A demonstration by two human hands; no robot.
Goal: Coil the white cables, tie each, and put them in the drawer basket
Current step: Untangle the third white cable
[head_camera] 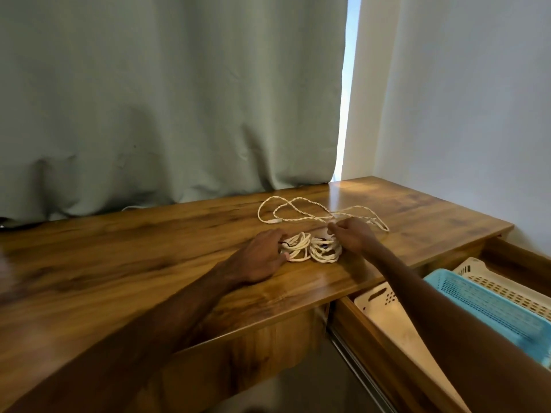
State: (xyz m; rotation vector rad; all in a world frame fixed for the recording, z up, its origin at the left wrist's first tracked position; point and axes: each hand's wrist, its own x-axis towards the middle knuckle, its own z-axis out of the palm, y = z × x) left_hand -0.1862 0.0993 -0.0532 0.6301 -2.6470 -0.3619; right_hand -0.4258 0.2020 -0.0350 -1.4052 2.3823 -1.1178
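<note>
The left hand (262, 256) is lying low on the table (149, 263), and its fingers and thumb are curling round the left coil (298, 248) of white cable, holding it down. The right hand (353, 236) is making a tight little pinch, and its fingertips are holding a strand of the loose cable (301, 201) just above the right coil (325, 252). The two coils are sitting side by side between the hands, touching each other. The loose cable is lying in big floppy loops behind them, going toward the curtain (164, 99). On the right, the drawer (375, 347) is standing open under the table edge. A white basket (384, 302), a blue basket (492, 308) and a cream basket (507, 286) are sitting inside it. The right arm is reaching over the drawer.
</note>
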